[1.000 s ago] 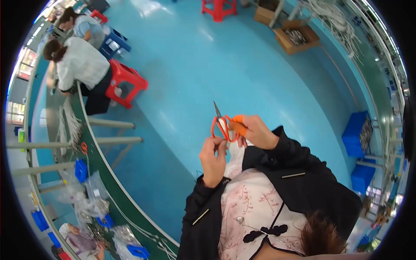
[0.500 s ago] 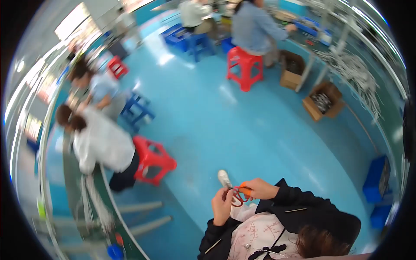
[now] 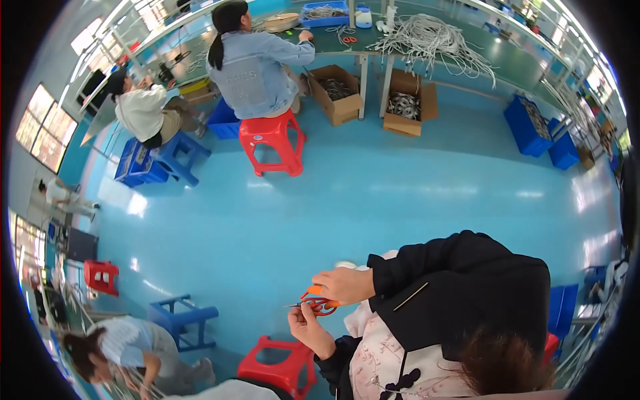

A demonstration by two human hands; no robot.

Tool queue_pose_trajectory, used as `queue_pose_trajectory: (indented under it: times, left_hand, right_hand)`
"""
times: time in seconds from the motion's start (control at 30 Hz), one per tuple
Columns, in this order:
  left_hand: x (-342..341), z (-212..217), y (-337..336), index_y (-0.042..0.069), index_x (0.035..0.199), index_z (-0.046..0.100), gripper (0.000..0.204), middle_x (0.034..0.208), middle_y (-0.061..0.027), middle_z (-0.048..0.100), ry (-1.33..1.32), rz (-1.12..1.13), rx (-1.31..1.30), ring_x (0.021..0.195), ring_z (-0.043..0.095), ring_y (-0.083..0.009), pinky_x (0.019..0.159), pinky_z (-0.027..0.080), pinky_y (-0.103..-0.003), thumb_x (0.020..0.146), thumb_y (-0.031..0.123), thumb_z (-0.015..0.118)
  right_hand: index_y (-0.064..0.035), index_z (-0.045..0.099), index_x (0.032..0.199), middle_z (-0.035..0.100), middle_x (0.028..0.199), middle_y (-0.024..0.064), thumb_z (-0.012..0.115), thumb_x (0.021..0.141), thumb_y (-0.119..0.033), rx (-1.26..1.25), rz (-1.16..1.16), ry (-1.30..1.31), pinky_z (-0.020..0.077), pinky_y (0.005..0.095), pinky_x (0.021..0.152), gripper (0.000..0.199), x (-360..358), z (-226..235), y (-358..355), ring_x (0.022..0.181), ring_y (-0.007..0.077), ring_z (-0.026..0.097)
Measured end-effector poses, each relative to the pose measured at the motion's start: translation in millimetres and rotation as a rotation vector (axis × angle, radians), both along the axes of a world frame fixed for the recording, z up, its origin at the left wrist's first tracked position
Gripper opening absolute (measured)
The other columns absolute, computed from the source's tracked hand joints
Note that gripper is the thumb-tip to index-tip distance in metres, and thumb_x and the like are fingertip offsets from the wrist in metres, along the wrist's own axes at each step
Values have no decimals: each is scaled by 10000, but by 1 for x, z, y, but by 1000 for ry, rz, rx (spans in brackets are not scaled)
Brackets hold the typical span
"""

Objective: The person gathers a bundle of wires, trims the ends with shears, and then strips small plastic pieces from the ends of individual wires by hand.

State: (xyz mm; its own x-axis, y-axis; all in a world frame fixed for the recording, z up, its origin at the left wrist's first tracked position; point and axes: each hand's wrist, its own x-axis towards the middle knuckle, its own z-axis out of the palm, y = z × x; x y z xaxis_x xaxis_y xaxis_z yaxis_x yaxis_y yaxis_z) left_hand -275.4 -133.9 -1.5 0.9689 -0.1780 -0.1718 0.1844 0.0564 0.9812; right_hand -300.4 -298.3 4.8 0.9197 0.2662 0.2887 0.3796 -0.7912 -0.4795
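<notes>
In front of my body I hold a pair of red-handled scissors [image 3: 326, 311], their thin dark blades pointing left. My left hand [image 3: 311, 330] is closed, with thumb and fingers pinching the scissors near the pivot. Just above it, my right hand [image 3: 347, 285] is closed around an orange object [image 3: 313, 291], which shows at the fingertips and below the palm by the scissors' loops. The fingers hide most of it, and I cannot make out its kind. Both hands are close together, over the blue floor.
A person in a denim jacket [image 3: 252, 77] sits on a red stool [image 3: 273, 137] at a green bench [image 3: 460, 50] bearing a heap of grey cables [image 3: 433, 40]. Cardboard boxes [image 3: 403, 103] and blue bins [image 3: 527, 127] stand below. Another red stool [image 3: 280, 360] is near my left hand.
My view has swung right, so the cable bench now lies ahead and the workers at left have slid to the lower left. The scissors' blades now show beyond my left fingers.
</notes>
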Motion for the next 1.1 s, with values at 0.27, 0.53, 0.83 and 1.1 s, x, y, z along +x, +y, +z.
queue_pose_trajectory:
  times: [0.27, 0.53, 0.83, 1.1]
  left_hand:
    - [208, -12, 35, -17, 925, 489, 143, 839, -68, 588, 14, 92, -15, 728, 571, -110, 646, 446, -230, 925, 119, 534]
    - [403, 13, 75, 3, 1062, 483, 218, 963, -72, 569, 69, 123, 93, 837, 549, -114, 703, 442, -249, 943, 183, 510]
    - [597, 5, 103, -1, 1236, 432, 377, 1062, -69, 553, 113, -256, -14, 894, 542, -120, 723, 427, -240, 945, 226, 506]
    - [752, -1, 184, -7, 1147, 497, 291, 1054, -85, 569, 120, -324, 92, 854, 551, -123, 715, 435, -238, 938, 195, 515]
  right_hand:
    - [14, 527, 945, 545, 796, 109, 620, 751, -111, 22, 142, 35, 475, 366, 526, 248, 236, -24, 46, 674, 265, 578]
    - [3, 537, 918, 601, 719, 130, 600, 760, -85, 255, 167, 142, 455, 393, 526, 191, 438, -10, 74, 626, 320, 587]
    - [-27, 563, 943, 601, 710, 138, 599, 766, -111, 357, -26, 239, 448, 418, 572, 200, 589, -10, 109, 658, 335, 582]
    - [-25, 572, 992, 610, 742, 155, 588, 761, -101, 462, -171, 274, 436, 418, 580, 244, 731, -9, 147, 667, 341, 576]
